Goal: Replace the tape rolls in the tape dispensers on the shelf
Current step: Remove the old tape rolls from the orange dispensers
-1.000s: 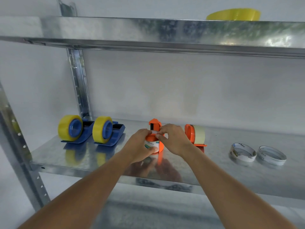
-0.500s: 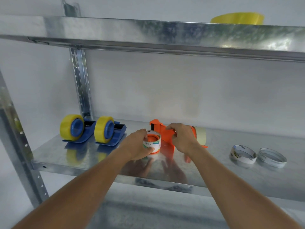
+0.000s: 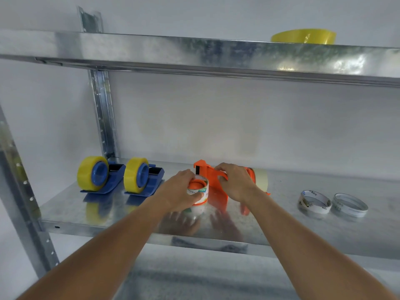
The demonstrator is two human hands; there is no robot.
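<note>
Two blue dispensers point(image 3: 121, 180) sit at the far left of the shelf point(image 3: 65, 211), each already carrying a full yellow roll point(image 3: 86, 176), so that pair looks done. Moving right, the left hand point(image 3: 181, 191) has its grip wrapped around a white printed tape roll point(image 3: 200, 192) on an orange hub, held just above the shelf and now drawn clear to the left of the orange dispenser point(image 3: 216, 180); a second ago roll and dispenser were bunched together under both hands. Next along, the right hand point(image 3: 236, 182) grips the top of that orange dispenser, pinning it in place, where earlier it was working at the roll itself. Just behind the right wrist stands a second orange dispenser with a pale cream roll point(image 3: 260, 179) loaded. Further right, two thin, nearly spent rolls point(image 3: 313, 202) lie flat, well apart from the hands. Up top at the right, a yellow roll point(image 3: 303, 36) rests on the upper shelf. By my reckoning one orange dispenser remains to be finished.
</note>
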